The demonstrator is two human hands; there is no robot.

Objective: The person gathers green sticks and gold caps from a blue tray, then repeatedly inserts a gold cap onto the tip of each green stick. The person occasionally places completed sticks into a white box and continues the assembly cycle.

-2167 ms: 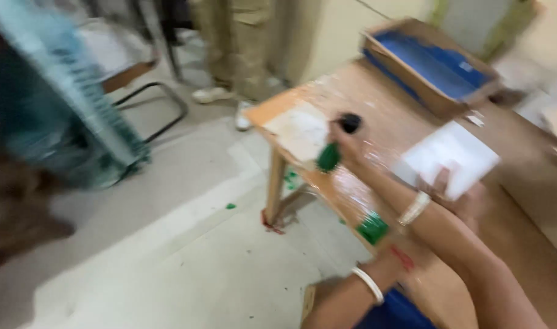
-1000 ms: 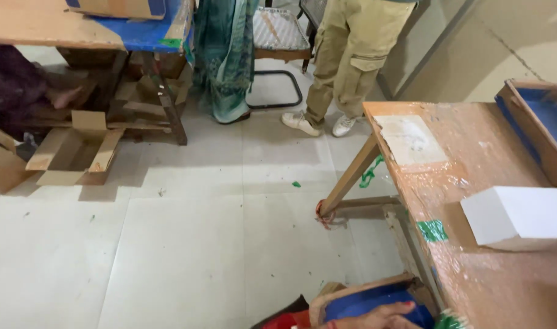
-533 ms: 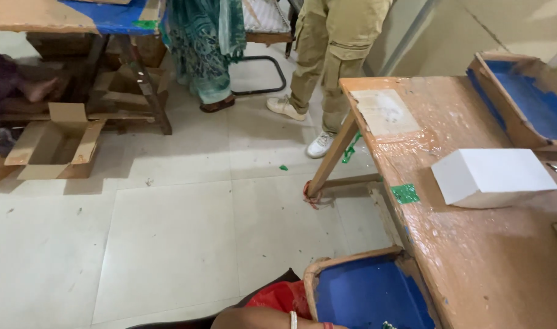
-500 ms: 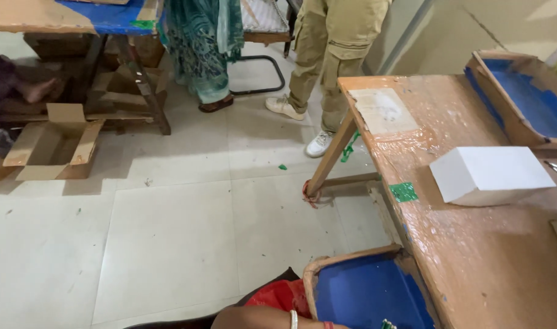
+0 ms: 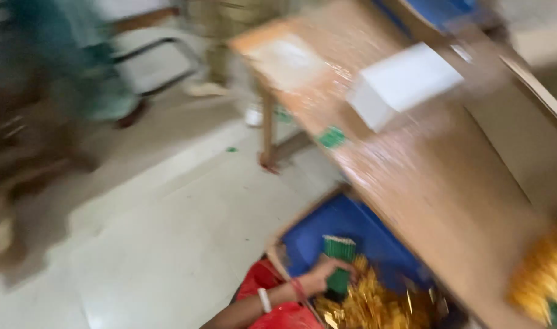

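Green bundle of thin sticks (image 5: 339, 263) upright in blue-lined box (image 5: 351, 225) on floor under wooden table (image 5: 437, 183), one hand (image 5: 327, 273), side unclear, grasping bundle, gold pieces (image 5: 376, 304) beside, white box (image 5: 406, 82) on tabletop, view blurred.

The frame is heavily blurred. At the lower middle, one of the hands (image 5: 324, 274), with a pale bangle at the wrist, grips a green bundle (image 5: 339, 262) of thin sticks over a blue-lined box (image 5: 351, 225) that sits on the floor beside the wooden worktop (image 5: 437, 183). Golden pieces (image 5: 370, 304) lie heaped in the box just below the hand. A white box (image 5: 406, 82) rests on the worktop at the upper right. Which hand this is cannot be told.
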